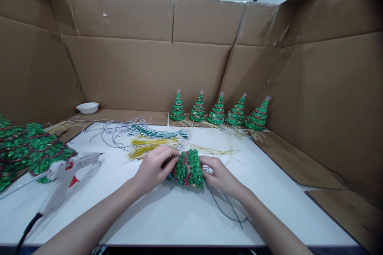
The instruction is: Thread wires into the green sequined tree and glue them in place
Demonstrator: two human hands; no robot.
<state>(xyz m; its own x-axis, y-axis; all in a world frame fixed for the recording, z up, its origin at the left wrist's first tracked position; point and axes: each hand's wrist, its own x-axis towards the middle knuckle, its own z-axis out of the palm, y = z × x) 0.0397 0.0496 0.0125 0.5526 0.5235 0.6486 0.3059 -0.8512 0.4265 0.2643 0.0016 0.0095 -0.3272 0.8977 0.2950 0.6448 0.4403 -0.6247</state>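
Our forearms [115, 205] angle inward; our left grip [158, 164] pinches the sideways green tree [191, 169], our right grip [219, 173] meets its wider end, closure unclear.

Your left hand [157, 165] held the narrow end of a green tinsel tree [188, 169], which was tilted onto its side over the white desk [164, 219]. Your right hand [217, 171] touched the wide end, beside thin green wires [220, 207] that curved toward you. Beyond the tree, a yellow bundle [152, 144] lay in front of a green bundle [157, 131]. Five small trees [216, 111] with pale toppers stood in a row near the rear cardboard wall [119, 67]. At your left, a white glue gun [61, 179] pointed its nozzle rightward, near other green trees [49, 147]. A white bowl [87, 107] occupied the rear left corner.
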